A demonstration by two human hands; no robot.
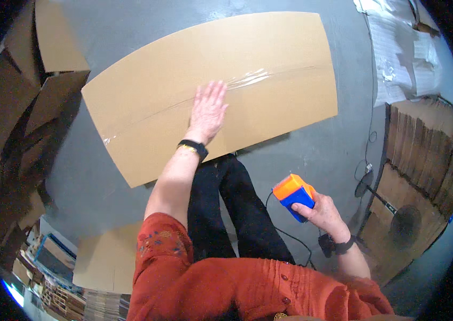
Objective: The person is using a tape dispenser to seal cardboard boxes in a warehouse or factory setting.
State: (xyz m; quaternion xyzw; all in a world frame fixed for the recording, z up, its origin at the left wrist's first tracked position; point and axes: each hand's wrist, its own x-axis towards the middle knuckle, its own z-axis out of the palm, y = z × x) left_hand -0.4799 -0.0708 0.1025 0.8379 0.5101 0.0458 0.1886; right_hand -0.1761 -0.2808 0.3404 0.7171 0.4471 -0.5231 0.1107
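Note:
A long brown cardboard box point(285, 48) lies on the floor before me, a seam running along its top face. Clear tape point(250, 78) covers part of that seam right of its middle, with a small shiny bit at the left end. My left hand point(208, 111) rests flat over the seam, fingers stretched out, holding nothing. Off to the right, apart from the box, my right hand point(320, 211) grips an orange and blue tape dispenser point(294, 195). Its underside and any tape end are hidden from me.
Brown cardboard point(58, 101) is piled along the left. Stacked flattened cartons point(424, 134) stand at the right, below white wrapped material point(403, 59). A black round-based stand point(381, 200) and a thin cable point(301, 243) are near my right side. Grey floor point(352, 69) surrounds the box.

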